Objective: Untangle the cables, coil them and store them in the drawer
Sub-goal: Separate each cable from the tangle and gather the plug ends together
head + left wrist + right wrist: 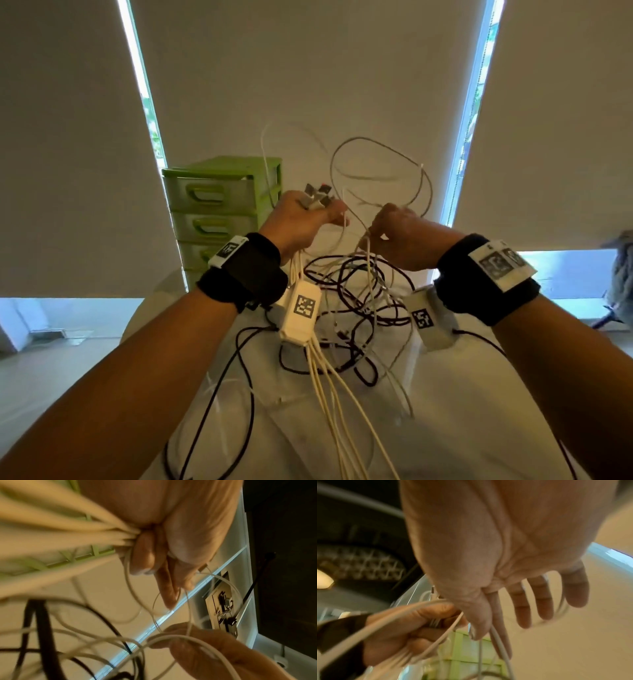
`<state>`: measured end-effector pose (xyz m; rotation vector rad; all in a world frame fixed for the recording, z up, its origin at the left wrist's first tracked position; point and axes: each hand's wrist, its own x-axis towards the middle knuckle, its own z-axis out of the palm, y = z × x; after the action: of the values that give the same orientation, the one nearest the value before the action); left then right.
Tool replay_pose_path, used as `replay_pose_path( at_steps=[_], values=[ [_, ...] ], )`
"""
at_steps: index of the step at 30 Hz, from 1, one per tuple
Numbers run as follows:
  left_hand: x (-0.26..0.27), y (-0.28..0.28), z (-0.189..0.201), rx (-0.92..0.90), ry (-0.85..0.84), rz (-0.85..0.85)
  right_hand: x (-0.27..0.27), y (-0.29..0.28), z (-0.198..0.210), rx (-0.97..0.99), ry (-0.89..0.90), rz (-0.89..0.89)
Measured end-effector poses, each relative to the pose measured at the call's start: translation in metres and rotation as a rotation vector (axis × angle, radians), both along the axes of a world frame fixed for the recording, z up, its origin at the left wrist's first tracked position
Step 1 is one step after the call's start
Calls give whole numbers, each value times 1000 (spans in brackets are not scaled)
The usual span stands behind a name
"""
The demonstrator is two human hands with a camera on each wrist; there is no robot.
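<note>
Your left hand (301, 219) is clenched round a bundle of white cables (329, 373), their plugs (317, 197) sticking up out of the fist; the left wrist view shows the strands squeezed between thumb and curled fingers (142, 559). The bundle hangs down past your wrist twd the near edge of the table (445, 428).

Your right hand (399, 233), just beside the left, pinches a thin white cable (380, 164) btwn thumb and forefinger. In the right wrist view the other fingers (542, 599) are spread loosely. That cable loops up above both hands.

Below the hands a tangle of black cables (352, 294), mixed w/ white ones, lies on the table's middle, some strands lifted twd the hands. A black lead (219, 394) loops over the table's left side.

The green drawer unit (222, 209) stands at the far left edge of the table, behind your left hand; the drawers that show are closed.
</note>
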<state>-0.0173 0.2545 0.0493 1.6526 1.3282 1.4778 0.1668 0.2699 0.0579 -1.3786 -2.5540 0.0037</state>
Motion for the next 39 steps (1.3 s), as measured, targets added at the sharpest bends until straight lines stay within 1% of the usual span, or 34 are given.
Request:
replay_pose_path(
  at_steps=[1, 2, 4, 6, 7, 8, 10, 11, 13, 15, 17, 18, 19, 20, 22, 23, 24, 25, 26, 28, 30, 31, 33, 35, 36, 38, 39],
  values=[
    [1, -2, -2, -32, 45, -36, 1, -1, 4, 39, -79, -32],
    [3, -5, -5, -65, 82, -77, 1, 0, 7, 63, -99, -61],
    [11, -6, -9, -105, 156, -124, 0, 1, 14, 73, -14, -83],
    [19, -2, -13, -75, 222, -77, -1, 1, 19, 84, 118, -77],
    [23, -2, -14, -37, 218, -37, 0, 2, 21, 68, 222, -63],
    [26, -1, -14, -10, 183, -17, 1, 2, 21, 31, 342, -47],
    [31, 0, -13, -25, 110, -65, 2, 1, 22, -44, 539, -14],
    [34, -1, -13, -35, 102, -106, 1, 0, 23, -66, 590, 4],
    [40, -3, -13, -34, 124, -119, -2, -2, 25, -76, 642, 36],
    [44, 0, -14, -11, 126, -85, -2, -5, 25, -61, 742, 56],
    [45, 2, -13, 27, 119, -45, 2, -8, 22, -79, 911, 92],
    [44, 4, -12, 40, 99, -25, 4, -9, 19, -89, 966, 108],
    [43, 5, -11, 50, 67, -11, 7, -9, 14, -70, 956, 102],
    [43, 6, -12, 57, 28, 4, 9, -9, 6, -29, 870, 77],
    [43, 7, -14, 55, -74, 36, 13, -4, -15, 101, 585, -21],
    [42, 7, -15, 22, -150, 43, 16, 0, -24, 162, 473, -80],
    [40, 7, -16, -21, -229, 41, 20, 3, -31, 185, 413, -117],
    [37, 7, -18, -63, -286, 33, 25, 6, -36, 137, 408, -122],
    [34, 8, -20, -95, -303, 29, 29, 8, -39, 48, 439, -100],
    [32, 9, -24, -114, -293, 59, 36, 11, -39, -90, 508, -53],
    [30, 12, -29, -80, -322, 173, 40, 13, -35, -86, 505, -79],
    [24, 14, -30, -73, -381, 248, 45, 17, -34, -66, 515, -122],
    [6, 20, -32, -99, -520, 342, 63, 25, -33, -90, 624, -221],
    [-10, 22, -36, -128, -566, 336, 75, 30, -36, -143, 690, -256],
    [-12, 22, -38, -126, -564, 310, 74, 29, -36, -172, 673, -250],
    [-5, 21, -39, -103, -554, 239, 56, 22, -37, -210, 629, -191],
    [2, 21, -39, -90, -544, 217, 43, 19, -36, -218, 636, -160]
  ],
)
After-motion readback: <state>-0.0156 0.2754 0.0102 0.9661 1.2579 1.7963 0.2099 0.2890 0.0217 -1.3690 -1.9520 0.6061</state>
